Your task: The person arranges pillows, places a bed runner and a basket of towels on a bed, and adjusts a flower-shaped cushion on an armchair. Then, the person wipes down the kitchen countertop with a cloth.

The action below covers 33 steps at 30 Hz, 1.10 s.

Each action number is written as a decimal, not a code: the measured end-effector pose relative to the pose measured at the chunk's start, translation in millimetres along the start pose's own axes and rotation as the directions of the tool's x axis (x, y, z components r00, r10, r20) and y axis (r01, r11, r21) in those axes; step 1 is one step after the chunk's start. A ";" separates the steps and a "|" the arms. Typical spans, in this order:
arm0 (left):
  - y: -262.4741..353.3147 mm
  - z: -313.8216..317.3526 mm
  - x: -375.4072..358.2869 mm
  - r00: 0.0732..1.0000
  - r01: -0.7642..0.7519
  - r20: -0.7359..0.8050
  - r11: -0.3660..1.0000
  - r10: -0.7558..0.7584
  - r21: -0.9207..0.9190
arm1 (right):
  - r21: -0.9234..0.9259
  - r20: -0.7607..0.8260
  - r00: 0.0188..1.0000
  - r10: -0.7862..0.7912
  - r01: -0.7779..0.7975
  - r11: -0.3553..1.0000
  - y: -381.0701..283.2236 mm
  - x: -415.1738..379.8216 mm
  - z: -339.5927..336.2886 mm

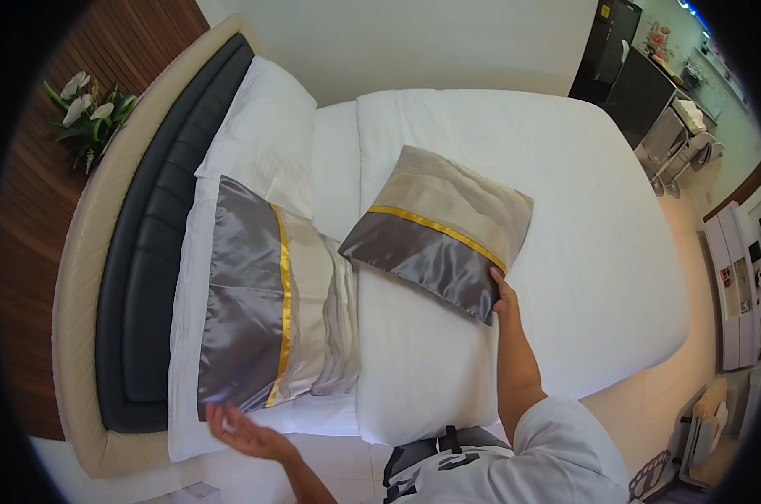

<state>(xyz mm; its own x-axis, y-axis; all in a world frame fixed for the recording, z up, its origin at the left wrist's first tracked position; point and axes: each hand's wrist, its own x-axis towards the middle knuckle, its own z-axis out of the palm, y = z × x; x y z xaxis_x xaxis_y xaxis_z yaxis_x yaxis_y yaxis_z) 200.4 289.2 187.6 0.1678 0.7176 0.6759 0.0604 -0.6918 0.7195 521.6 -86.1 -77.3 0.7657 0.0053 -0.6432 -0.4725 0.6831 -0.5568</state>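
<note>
My right hand (504, 296) grips the near right edge of a cushion (448, 223), grey satin and beige with a yellow stripe between. That cushion is tilted over the white duvet (599, 252). A second, matching cushion (246, 294) leans against the white pillows at the headboard, its grey part on the left. At its lower left corner is my left hand (244, 433), palm up, fingers loosely spread and holding nothing.
A white pillow (263, 126) stands at the far side of the padded headboard (145, 244). White flowers (86, 113) are by the wood-panelled wall. A cabinet (733, 277) and a chair (706, 428) stand beyond the bed's foot on the right.
</note>
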 end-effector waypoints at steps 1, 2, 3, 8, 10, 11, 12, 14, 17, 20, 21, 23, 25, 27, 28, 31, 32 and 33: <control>13.9 11.4 -9.9 0.996 0.043 0.076 0.997 -0.038 -0.062 | 0.076 0.109 0.992 0.062 -0.070 0.995 -7.1 3.3 10.3; 30.2 20.3 -22.6 0.984 0.091 0.160 0.989 -0.072 -0.115 | 0.072 0.162 0.986 0.029 -0.041 0.997 -19.1 -7.9 27.4; 44.1 26.0 -35.6 0.960 0.110 0.272 0.984 -0.069 -0.138 | 0.069 0.212 0.977 -0.002 -0.013 0.998 -33.2 -25.0 48.5; 86.7 48.1 -101.0 0.590 0.479 0.796 0.853 -0.137 -0.208 | 0.192 0.314 0.946 -0.076 0.015 0.981 -103.5 -106.3 116.5; 96.9 58.6 -125.4 0.236 0.908 0.930 0.405 -0.281 -0.108 | 0.236 0.460 0.867 -0.192 0.089 0.968 -128.5 -183.7 125.7; 100.5 65.7 -134.2 0.231 0.909 0.938 0.402 -0.259 -0.113 | 0.244 0.455 0.864 -0.215 0.112 0.963 -137.7 -212.7 119.0; 104.8 73.3 -142.3 0.037 0.991 0.964 0.131 -0.264 -0.002 | 0.269 0.475 0.852 -0.220 0.097 0.958 -142.8 -239.8 106.8; 134.6 79.5 -149.4 -0.188 0.977 0.964 -0.138 -0.188 0.163 | 0.292 0.495 0.838 -0.230 0.089 0.952 -150.9 -309.4 81.2; 190.2 73.1 -166.3 -0.234 0.893 0.972 -0.387 0.034 0.229 | 0.040 0.443 0.856 -0.266 0.278 0.960 -151.2 -420.5 20.2; 171.8 79.1 -249.2 -0.185 0.952 0.983 -0.248 -0.013 0.176 | -0.224 0.431 0.859 -0.276 0.398 0.889 -129.6 -472.9 -71.1; 164.2 78.9 -281.3 -0.174 0.967 0.985 -0.188 -0.009 0.169 | -0.393 0.432 0.858 -0.278 0.456 0.798 -122.3 -480.7 -113.4; 152.4 63.9 -342.5 -0.181 0.963 0.976 -0.180 0.119 0.201 | -0.627 0.499 0.866 0.027 0.339 0.702 -136.9 -516.2 -192.4; 171.0 78.9 -392.4 -0.242 0.964 0.943 -0.053 0.230 0.260 | -0.396 0.519 0.803 -0.292 0.529 0.750 -148.6 -554.8 -288.7; 221.5 79.6 -420.3 -0.324 0.936 0.899 -0.035 0.294 0.349 | -0.270 0.313 0.683 -0.660 0.730 0.627 -172.0 -576.2 -357.7; 254.6 75.5 -427.9 -0.369 0.917 0.873 -0.027 0.319 0.398 | -0.267 0.281 0.667 -0.690 0.745 0.611 -188.9 -592.2 -389.4; 346.2 59.9 -478.8 -0.480 0.849 0.792 -0.027 0.376 0.528 | 0.290 0.189 0.436 -0.880 0.831 0.475 -238.5 -649.0 -464.4; 370.8 57.0 -510.7 -0.489 0.844 0.780 -0.014 0.390 0.535 | -0.021 -0.051 0.437 -0.898 0.899 0.438 -254.6 -669.3 -478.9; 399.6 64.8 -547.0 -0.486 0.816 0.766 -0.096 0.421 0.570 | -0.331 -0.272 0.336 -0.902 0.847 0.416 -280.8 -682.9 -496.7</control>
<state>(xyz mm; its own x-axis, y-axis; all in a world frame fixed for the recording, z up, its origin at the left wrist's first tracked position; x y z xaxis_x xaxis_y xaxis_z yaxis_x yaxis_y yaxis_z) 196.5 -384.9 95.1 0.6977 -0.7010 -0.1477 0.6921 0.6064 0.3914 -85.4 -644.3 257.2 0.5650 -0.8127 0.1427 0.3075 0.0469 -0.9504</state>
